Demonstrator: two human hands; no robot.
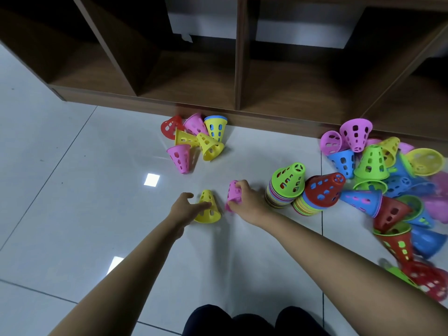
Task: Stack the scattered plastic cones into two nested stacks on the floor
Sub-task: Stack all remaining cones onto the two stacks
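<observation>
A pale tiled floor (72,166) fills the view, with a dark wooden shelf unit (238,69) of open compartments standing along its far edge at 12 o'clock. The person's dark-clad knees (242,321) show at 6 o'clock.

The biggest group is a loose heap of cones (392,190) at 3 o'clock: pink, blue, green, yellow and red ones lie tipped, overlapping and partly nested, running from the shelf base down towards 4 o'clock.

Just beside the heap, on its 9 o'clock side, two nested stacks stand on the floor, touching each other. The green-topped stack (287,187) is to the left and the red-topped stack (321,192) to the right; both lean slightly, with many-coloured rims layered at their bases.

At 12 o'clock, against the shelf base, a small cluster of cones (194,141) lies well apart from the heap: red, pink and yellow ones, most on their sides.

Near the centre, both bare arms reach forward. The right grip (247,197) is clamped on a pink cone (233,190), fingers wrapped over it, near the green-topped stack. The left grip (183,206) is at its 9 o'clock, fingers curled across the side of a yellow cone (209,213) that stands wide rim down on the floor.
</observation>
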